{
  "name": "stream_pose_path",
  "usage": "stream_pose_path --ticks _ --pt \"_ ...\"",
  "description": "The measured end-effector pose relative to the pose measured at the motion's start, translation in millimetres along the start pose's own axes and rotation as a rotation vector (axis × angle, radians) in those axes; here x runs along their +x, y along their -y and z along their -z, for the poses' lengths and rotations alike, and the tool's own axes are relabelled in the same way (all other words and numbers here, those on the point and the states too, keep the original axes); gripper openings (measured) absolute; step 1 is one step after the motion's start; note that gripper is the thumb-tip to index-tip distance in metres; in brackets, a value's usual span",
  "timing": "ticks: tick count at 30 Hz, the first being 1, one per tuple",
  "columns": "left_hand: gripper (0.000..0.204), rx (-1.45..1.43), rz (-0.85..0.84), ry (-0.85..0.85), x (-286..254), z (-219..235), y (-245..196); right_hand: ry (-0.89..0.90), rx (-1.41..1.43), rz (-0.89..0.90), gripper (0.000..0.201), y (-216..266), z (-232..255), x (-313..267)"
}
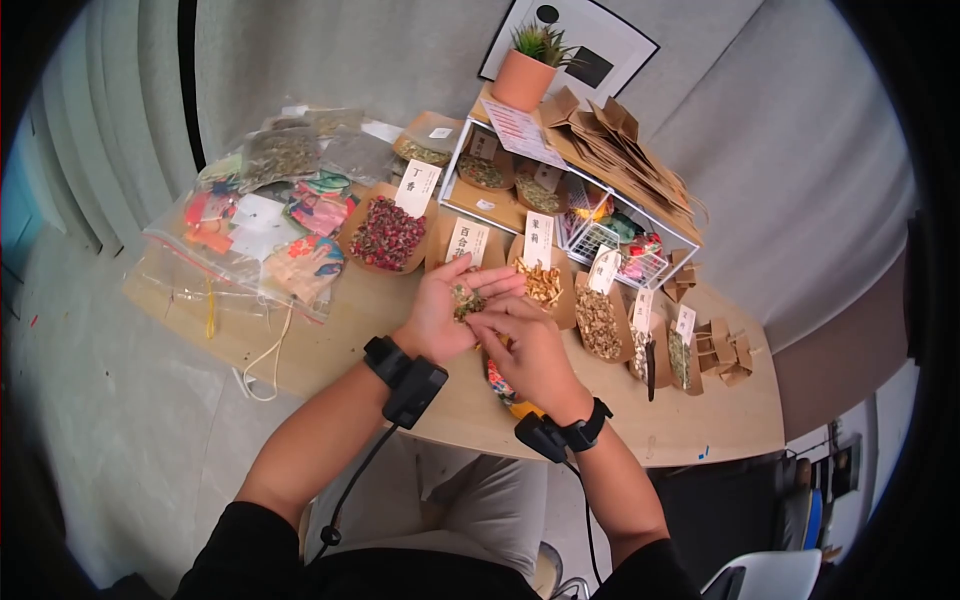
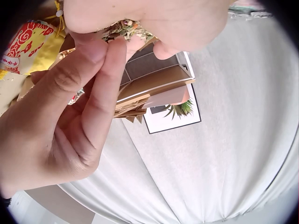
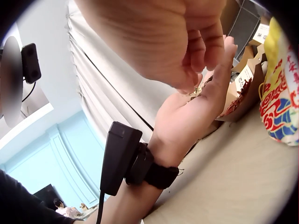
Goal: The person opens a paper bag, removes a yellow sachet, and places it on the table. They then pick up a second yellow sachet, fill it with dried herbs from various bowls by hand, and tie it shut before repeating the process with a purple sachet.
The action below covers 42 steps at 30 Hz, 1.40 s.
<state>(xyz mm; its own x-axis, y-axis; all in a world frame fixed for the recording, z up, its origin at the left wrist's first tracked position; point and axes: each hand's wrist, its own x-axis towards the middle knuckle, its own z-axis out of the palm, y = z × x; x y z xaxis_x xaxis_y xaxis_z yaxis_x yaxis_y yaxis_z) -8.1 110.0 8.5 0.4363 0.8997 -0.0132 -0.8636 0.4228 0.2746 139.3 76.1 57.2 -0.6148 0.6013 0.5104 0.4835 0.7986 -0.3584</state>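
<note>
My left hand [image 1: 437, 318] is palm up above the table, fingers extended, with a small heap of mixed dried herbs [image 1: 466, 302] in the palm. Over that palm, my right hand [image 1: 535, 355] has its fingertips at the herbs. In the left wrist view the right thumb and index finger pinch together at the edge of the herbs [image 2: 128, 29]; what lies between the tips is mostly hidden. The right wrist view shows the right hand [image 3: 159, 42] above the left palm [image 3: 187, 114]. A colourful patterned pouch [image 3: 280, 93] stands below and beside the hands.
Labelled paper trays of dried flowers [image 1: 388, 235] and dried pieces [image 1: 600, 325] line the table [image 1: 400, 385]. Clear bags with fabric pouches [image 1: 315, 262] lie left. Behind stands a shelf [image 1: 550, 150] bearing a potted plant [image 1: 523, 80] and paper bags [image 1: 625, 150]. Small paper bags [image 1: 725, 350] sit right.
</note>
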Motion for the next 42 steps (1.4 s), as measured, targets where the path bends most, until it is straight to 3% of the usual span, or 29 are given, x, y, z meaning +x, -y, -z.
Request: stream_pose_path --ticks 6,12,15,18,21,24,27,32,36,39,42 --pt "0.063 0.016 0.007 0.004 -1 -3 1 0.017 -0.002 -0.073 0.015 0 -6 1" --pt "0.063 0.01 0.024 0.019 -3 -3 1 -0.012 -0.064 -0.033 0.017 1 -8 5" --pt "0.063 -0.021 0.023 0.014 -1 -1 0 -0.025 -0.024 -0.11 0.014 -1 -9 4" --pt "0.063 -0.045 0.017 0.009 1 4 0 -0.01 0.313 -0.497 0.014 3 -5 3" --pt "0.062 -0.039 0.032 0.014 0 3 0 -0.117 0.78 -0.613 0.017 -11 -7 2" --pt "0.061 -0.047 0.013 -0.038 -2 -1 0 -0.269 1.0 -0.674 0.018 -12 -2 1" --pt "0.061 -0.126 0.015 -0.014 -1 0 0 -0.395 0.92 -0.683 0.018 -27 11 -7" --pt "0.062 -0.18 0.007 -0.001 -4 0 -2 -0.363 0.16 -0.709 0.021 -119 56 -45" --pt "0.062 -0.165 0.002 -0.017 -1 -1 0 -0.26 -0.514 -0.589 0.024 -135 71 -66" --pt "0.062 -0.16 0.006 -0.034 -2 -3 0 -0.351 -0.596 -0.343 0.019 -111 62 -59" --pt "0.061 -0.112 -0.002 -0.071 -4 -7 1 -0.238 -0.028 -0.412 0.013 -38 38 -32"
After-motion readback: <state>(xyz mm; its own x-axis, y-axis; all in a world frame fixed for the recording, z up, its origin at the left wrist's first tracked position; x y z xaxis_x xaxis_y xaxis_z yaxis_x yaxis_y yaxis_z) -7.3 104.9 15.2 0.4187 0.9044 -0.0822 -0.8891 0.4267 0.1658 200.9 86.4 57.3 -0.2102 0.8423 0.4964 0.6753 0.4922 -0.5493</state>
